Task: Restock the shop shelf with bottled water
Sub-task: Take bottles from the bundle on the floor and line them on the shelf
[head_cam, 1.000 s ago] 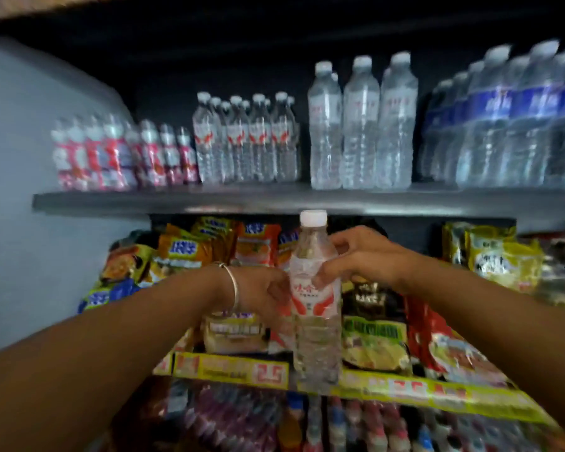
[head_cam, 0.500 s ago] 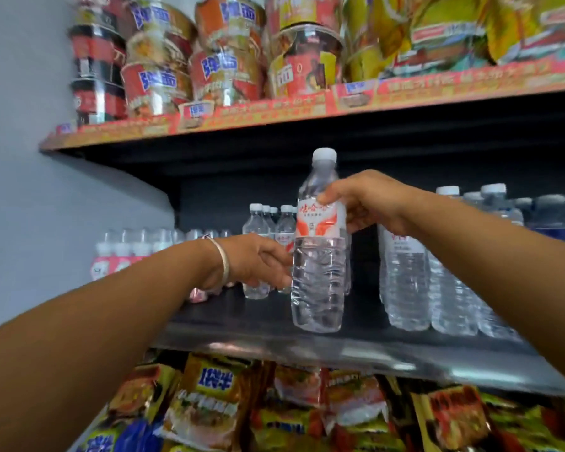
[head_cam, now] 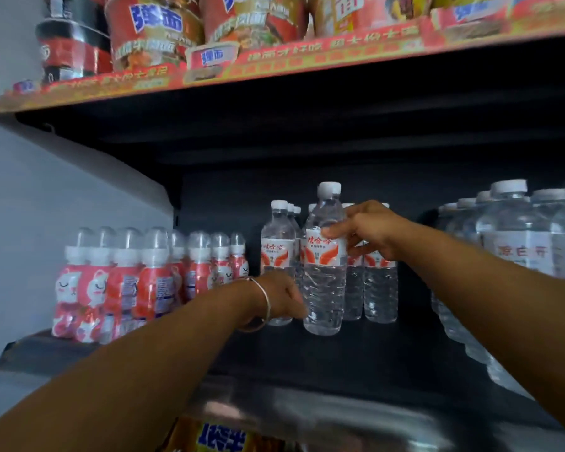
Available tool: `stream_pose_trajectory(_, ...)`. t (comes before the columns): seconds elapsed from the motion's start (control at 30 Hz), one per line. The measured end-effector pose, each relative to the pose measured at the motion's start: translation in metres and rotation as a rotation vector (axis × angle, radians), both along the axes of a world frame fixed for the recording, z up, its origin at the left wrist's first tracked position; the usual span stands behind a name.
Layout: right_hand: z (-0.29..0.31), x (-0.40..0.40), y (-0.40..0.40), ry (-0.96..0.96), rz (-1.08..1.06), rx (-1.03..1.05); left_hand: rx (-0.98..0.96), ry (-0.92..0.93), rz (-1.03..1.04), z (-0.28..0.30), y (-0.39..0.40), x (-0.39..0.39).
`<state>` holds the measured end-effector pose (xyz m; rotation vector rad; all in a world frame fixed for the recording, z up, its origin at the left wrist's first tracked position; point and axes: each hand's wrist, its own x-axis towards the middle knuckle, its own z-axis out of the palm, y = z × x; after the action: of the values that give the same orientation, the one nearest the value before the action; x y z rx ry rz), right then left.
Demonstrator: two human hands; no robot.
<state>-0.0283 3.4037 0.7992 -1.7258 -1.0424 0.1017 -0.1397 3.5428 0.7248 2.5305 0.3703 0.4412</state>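
From the head camera I see the bottle point(head_cam: 323, 265) upright, long axis vertical, its base at or just above the shelf point(head_cam: 307, 360), well back from the front edge and directly in front of the matching row point(head_cam: 369, 282). My right hand point(head_cam: 369, 234) pinches it at the label and shoulder, reaching in from the right. My left hand point(head_cam: 282, 298) is at the bottle's lower left side; I cannot tell whether its fingers curl round it. I judge the coming move is a short push straight back, and the right hand is better placed for it.
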Motion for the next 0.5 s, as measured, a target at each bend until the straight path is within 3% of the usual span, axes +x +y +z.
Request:
stream_pose_trajectory(0.2, -0.01, 0.023, 0.032, 0.044, -0.034, -0.002, 0.055, 0.031, -0.006, -0.01, 0.023, 0.024)
stream_pose_trajectory(0.5, -0.008, 0.036, 0.058, -0.043, -0.122, -0.05, 0.042, 0.01, -0.033, -0.013, 0.04, 0.036)
